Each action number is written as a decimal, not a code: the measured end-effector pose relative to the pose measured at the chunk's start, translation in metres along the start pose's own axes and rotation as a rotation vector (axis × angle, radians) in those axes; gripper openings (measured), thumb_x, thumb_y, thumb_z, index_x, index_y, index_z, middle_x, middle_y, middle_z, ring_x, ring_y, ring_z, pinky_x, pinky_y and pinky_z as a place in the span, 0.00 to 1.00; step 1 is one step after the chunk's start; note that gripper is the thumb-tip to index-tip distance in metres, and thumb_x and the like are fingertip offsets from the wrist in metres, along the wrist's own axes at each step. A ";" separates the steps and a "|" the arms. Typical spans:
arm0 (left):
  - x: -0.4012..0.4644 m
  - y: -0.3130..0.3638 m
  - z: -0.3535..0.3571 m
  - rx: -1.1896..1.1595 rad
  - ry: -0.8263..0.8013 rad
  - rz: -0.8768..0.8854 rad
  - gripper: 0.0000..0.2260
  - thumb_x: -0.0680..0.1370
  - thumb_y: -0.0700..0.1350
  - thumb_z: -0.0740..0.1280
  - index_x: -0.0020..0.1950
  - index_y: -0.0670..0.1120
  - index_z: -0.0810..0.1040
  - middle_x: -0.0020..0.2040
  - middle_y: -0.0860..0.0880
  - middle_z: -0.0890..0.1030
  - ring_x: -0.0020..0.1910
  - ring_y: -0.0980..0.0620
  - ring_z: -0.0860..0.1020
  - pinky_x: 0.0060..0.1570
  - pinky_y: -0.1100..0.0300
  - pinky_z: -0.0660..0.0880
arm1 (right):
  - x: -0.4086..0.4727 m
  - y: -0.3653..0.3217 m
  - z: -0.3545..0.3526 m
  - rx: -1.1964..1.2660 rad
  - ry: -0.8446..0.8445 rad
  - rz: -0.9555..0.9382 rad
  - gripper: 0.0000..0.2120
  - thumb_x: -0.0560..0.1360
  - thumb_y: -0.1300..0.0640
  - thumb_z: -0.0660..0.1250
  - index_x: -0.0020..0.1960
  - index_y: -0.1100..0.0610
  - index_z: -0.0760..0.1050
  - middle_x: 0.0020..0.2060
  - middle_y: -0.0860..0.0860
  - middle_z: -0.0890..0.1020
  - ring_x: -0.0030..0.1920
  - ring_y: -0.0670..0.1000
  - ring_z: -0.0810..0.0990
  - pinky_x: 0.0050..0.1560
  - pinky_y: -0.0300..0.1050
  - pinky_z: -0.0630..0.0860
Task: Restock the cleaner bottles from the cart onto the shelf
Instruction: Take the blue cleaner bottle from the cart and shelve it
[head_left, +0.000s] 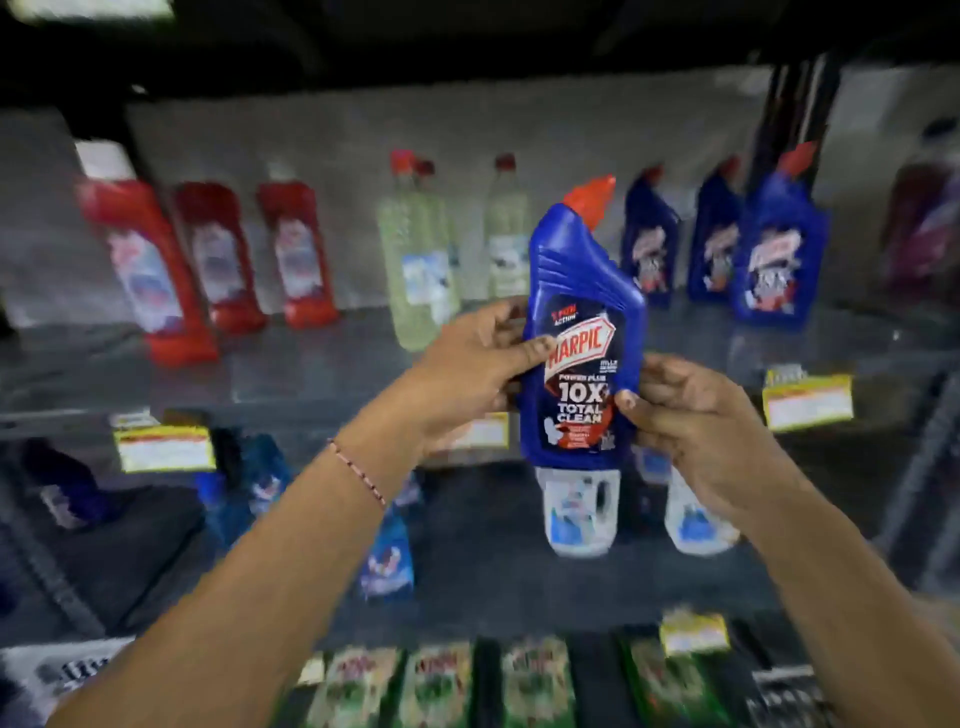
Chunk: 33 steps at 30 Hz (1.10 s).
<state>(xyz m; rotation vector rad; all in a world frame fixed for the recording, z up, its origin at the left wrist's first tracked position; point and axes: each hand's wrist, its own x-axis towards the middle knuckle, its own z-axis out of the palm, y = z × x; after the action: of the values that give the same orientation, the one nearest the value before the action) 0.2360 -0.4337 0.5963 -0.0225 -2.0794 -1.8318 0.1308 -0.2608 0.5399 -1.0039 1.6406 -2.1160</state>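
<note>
Red plastic cleaner bottles (150, 270) stand at the left of the grey shelf (311, 358). The left hand (467, 374) grips the blue plastic Harpic bottle with a red cap (582, 332), held upright in front of the shelf; the right hand (696, 421) clasps its other side. Three matching blue bottles (779, 249) stand at the right.
</note>
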 end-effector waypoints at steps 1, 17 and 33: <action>0.004 0.012 -0.007 0.012 0.022 0.037 0.14 0.80 0.36 0.63 0.65 0.44 0.73 0.46 0.51 0.82 0.39 0.52 0.80 0.44 0.53 0.79 | 0.013 -0.011 0.007 -0.007 -0.011 -0.033 0.13 0.75 0.72 0.65 0.55 0.58 0.79 0.40 0.50 0.89 0.40 0.46 0.87 0.37 0.38 0.82; 0.091 0.032 0.004 0.010 0.269 0.244 0.15 0.79 0.37 0.65 0.65 0.44 0.72 0.56 0.45 0.82 0.49 0.48 0.82 0.45 0.46 0.82 | 0.112 -0.056 -0.003 -0.241 0.029 -0.212 0.17 0.78 0.72 0.62 0.58 0.56 0.79 0.40 0.44 0.89 0.43 0.41 0.86 0.41 0.35 0.81; 0.228 -0.083 0.112 0.247 0.192 0.087 0.20 0.73 0.36 0.72 0.60 0.49 0.70 0.50 0.53 0.80 0.49 0.54 0.79 0.45 0.63 0.78 | 0.163 0.025 -0.155 -0.355 0.233 0.001 0.23 0.77 0.72 0.63 0.69 0.56 0.73 0.59 0.53 0.84 0.60 0.51 0.82 0.63 0.53 0.78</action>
<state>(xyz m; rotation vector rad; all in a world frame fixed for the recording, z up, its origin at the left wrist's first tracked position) -0.0270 -0.3906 0.5715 0.1204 -2.1164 -1.4558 -0.0945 -0.2527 0.5560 -0.8723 2.1871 -2.0474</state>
